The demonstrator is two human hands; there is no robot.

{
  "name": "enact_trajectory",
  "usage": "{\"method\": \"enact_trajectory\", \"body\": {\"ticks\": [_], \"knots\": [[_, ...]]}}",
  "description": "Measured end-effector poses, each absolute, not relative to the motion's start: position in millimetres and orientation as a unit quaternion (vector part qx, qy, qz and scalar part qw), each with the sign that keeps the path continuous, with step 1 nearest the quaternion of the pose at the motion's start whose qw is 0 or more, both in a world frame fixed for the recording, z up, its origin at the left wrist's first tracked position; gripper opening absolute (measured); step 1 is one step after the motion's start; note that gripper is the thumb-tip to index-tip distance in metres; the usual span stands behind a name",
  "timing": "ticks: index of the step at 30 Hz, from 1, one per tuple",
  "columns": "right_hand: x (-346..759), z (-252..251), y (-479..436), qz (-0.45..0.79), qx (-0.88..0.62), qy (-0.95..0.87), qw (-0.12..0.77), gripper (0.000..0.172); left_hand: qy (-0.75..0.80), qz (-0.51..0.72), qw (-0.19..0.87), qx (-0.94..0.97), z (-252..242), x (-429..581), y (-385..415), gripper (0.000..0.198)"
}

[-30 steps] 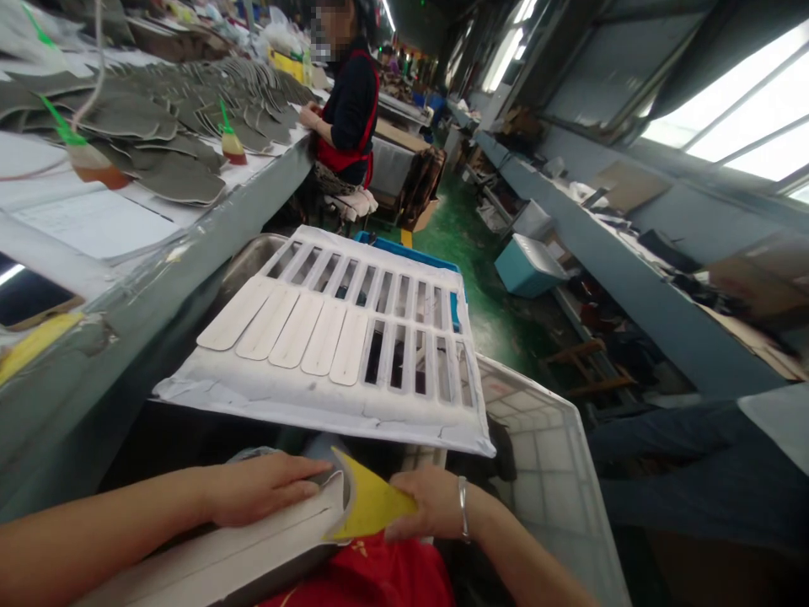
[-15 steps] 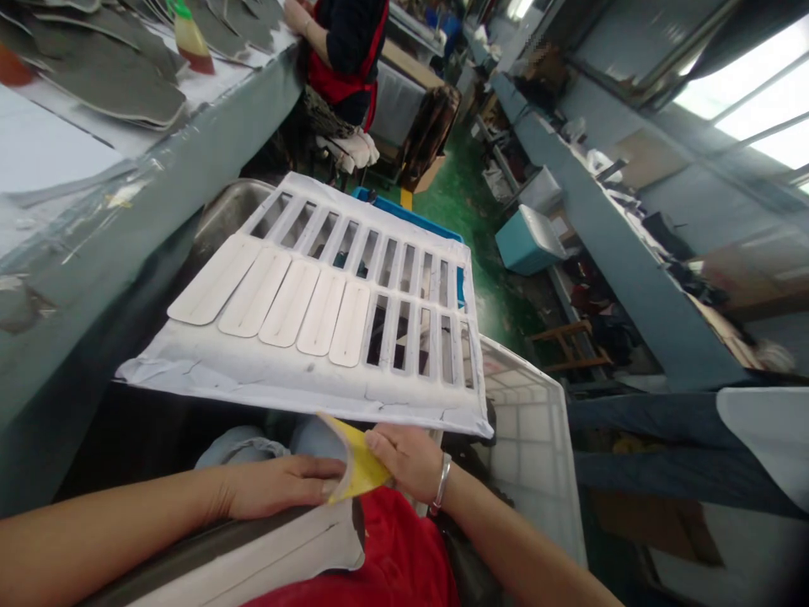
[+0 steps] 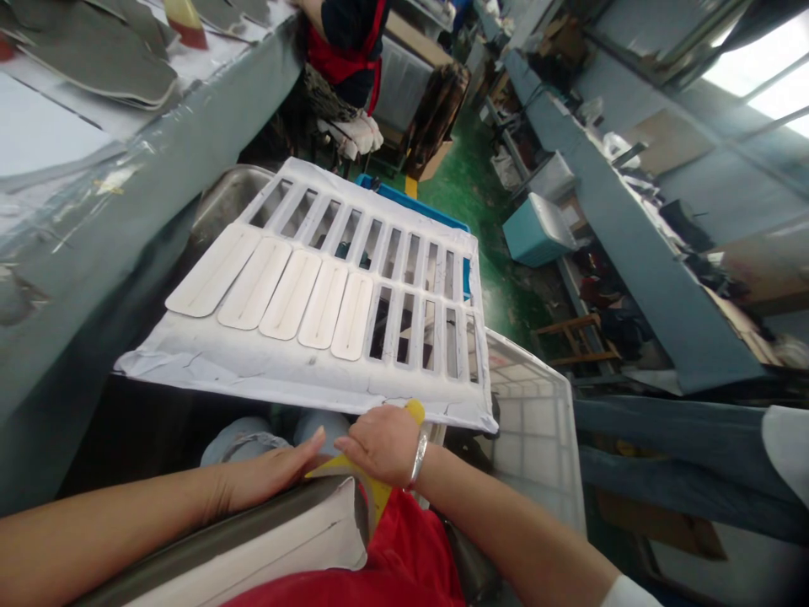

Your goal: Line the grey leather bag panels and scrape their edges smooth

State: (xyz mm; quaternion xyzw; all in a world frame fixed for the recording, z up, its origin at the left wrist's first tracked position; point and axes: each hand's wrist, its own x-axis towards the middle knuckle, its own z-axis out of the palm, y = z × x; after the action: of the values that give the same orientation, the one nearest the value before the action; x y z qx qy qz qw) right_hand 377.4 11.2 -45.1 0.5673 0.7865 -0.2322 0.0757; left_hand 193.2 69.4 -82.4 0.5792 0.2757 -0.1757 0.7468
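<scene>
Yellow scraper (image 3: 380, 496): right at the end of the white panel (image 3: 297, 541), hollow edge turned towards it; whether edge and panel actually meet, cannot tell from here!
Right hand (image 3: 385, 447): curled tight around the scraper, a rounded yellow end poking out beyond the knuckles, silver bangle (image 3: 418, 460) at the wrist.
Left hand (image 3: 275, 474): fingers stretched out, nothing visibly in their grasp, lying along the panel's dark far side; the palm is hidden.
Panel's place: across the lap, over the red apron (image 3: 417, 548), its near part running out of view.
Panel's long axis: lower left towards the centre, the curved end pointing right and slightly away, a thin dark line following the same way.
Work at the panel's end: this looks like the scraper being lined up against that end.
Scraper's next stroke: it would call for a firm right fist, and the left pressing the panel steady.
Slotted rack (image 3: 271, 362): just beyond the hands, five rounded white strips (image 3: 291, 295) side by side in the near row, long axes running away and leaning right.
</scene>
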Motion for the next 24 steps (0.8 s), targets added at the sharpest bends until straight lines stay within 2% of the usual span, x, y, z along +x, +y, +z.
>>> {"method": "enact_trajectory", "body": {"ticks": [7,11,16,24], "knots": [[373.7,-47.9,19.2,-0.294,0.571,0.757,0.117,0.064,0.261,-0.179,0.742,0.591,-77.9,191.7,79.2,0.060],[370.5,-45.5,23.0,-0.301,0.570,0.755,0.115,0.066,0.264,-0.171,0.727,0.611,-78.8,190.2,78.6,0.061],[363.2,-39.1,25.2,-0.312,0.560,0.751,0.158,0.063,0.242,-0.226,0.717,0.614,-81.3,187.5,78.8,0.065],[353.7,-34.7,8.8,-0.286,0.592,0.740,0.140,0.058,0.148,-0.203,0.726,0.641,-73.4,189.8,83.2,0.052]]}}
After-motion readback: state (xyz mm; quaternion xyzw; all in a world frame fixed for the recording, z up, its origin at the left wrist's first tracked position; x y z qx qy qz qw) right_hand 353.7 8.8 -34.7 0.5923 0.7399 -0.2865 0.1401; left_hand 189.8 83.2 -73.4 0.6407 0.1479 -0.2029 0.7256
